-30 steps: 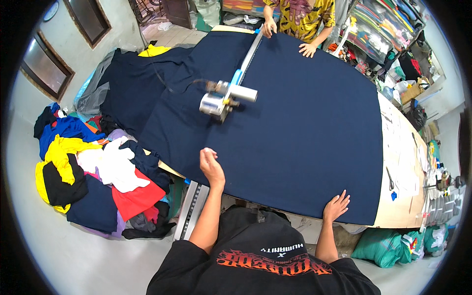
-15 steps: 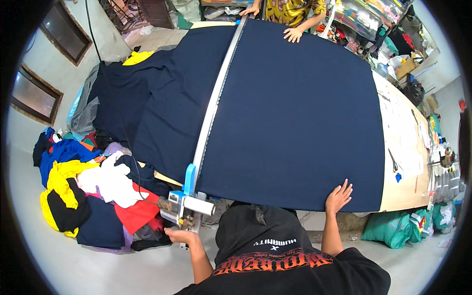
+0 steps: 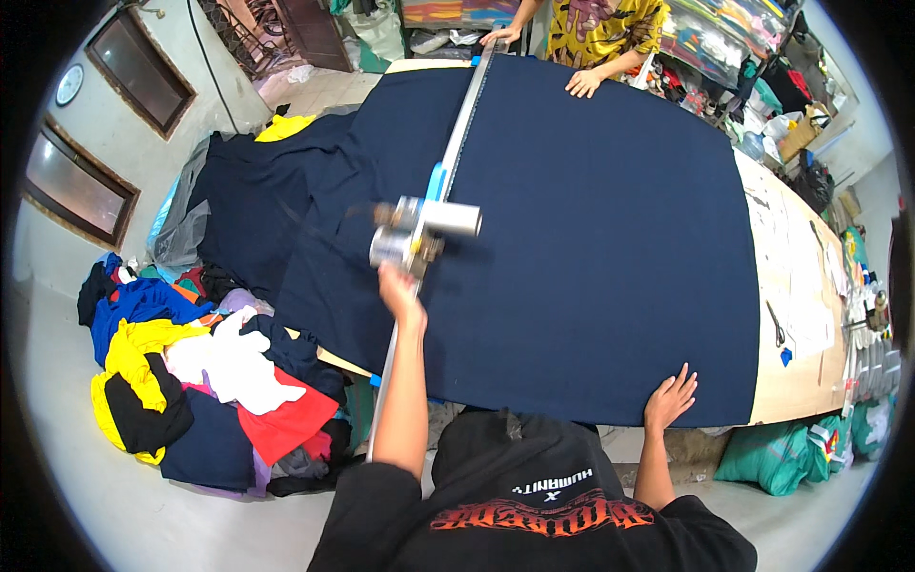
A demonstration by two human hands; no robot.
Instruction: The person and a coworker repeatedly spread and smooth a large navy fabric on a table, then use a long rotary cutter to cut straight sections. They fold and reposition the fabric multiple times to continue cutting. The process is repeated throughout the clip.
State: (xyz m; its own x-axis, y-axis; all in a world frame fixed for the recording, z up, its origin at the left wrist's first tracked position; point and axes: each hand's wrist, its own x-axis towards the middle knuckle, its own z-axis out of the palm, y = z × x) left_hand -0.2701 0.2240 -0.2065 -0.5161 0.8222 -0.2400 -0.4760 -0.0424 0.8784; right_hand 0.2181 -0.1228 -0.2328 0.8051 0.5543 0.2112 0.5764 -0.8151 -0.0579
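Machine (image 3: 416,229) with white cylinders, blurred; left hand (image 3: 402,297) meets it, grip I can't tell; right hand (image 3: 671,398) spreads flat on smooth navy cloth (image 3: 591,267).

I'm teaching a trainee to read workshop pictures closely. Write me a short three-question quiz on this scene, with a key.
1. True or false: the camera wearer's right hand rests on the dark blue cloth.

2. Multiple choice: what is the wearer's left hand nearest to?
A) the yellow cloth at the far left
B) the machine on the metal rail
C) the wall clock

3. Fill in the blank: the scissors lie to the ____ of the dark blue cloth, on the pale tabletop.

Key: 1. True. 2. B. 3. right.
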